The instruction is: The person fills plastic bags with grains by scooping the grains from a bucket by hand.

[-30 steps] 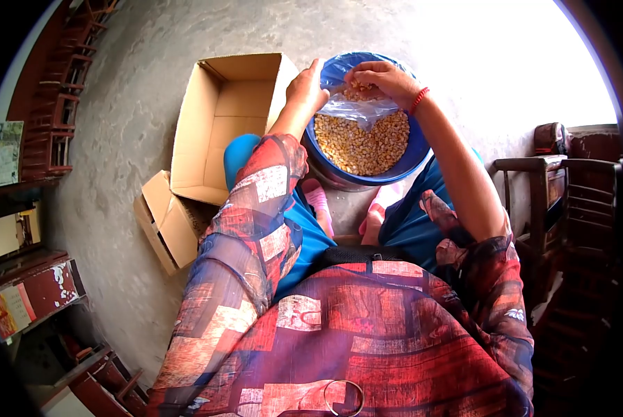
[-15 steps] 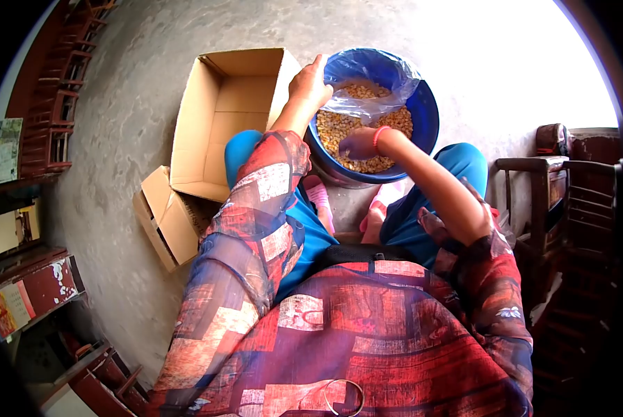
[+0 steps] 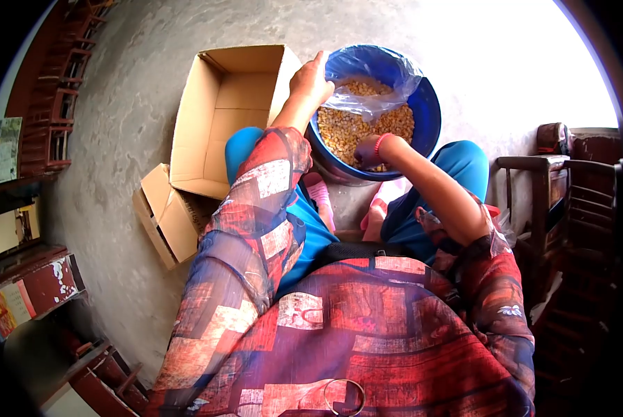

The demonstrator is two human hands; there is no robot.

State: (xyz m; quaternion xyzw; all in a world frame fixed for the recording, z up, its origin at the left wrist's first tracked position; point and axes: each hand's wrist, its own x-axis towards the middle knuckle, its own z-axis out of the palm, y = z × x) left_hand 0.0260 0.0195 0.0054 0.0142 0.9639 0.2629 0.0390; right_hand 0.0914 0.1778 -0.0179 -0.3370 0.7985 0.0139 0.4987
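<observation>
A blue bucket (image 3: 433, 115) stands on the floor between my knees, filled with yellow corn kernels (image 3: 343, 128). A clear plastic bag (image 3: 374, 105) lines its far side and droops across the opening, with more kernels showing behind it. At the bucket's left rim, my left hand (image 3: 310, 85) is closed at the edge of the bag, its index finger pointing away from me. My right hand (image 3: 368, 151), with a pink-red band at the wrist, is down at the kernels by the near rim. Its fingers look curled into the corn; their tips are hidden.
An open cardboard box (image 3: 242, 104) stands just left of the bucket. A smaller carton (image 3: 169, 219) leans nearer to me. Dark wooden furniture (image 3: 558, 181) is at the right, and wooden chairs (image 3: 58, 104) line the left over the grey concrete floor (image 3: 117, 146).
My right hand has moved slightly right, toward the bucket's near rim, and its fingers have curled in at the kernels. The left hand stays at the left rim.
</observation>
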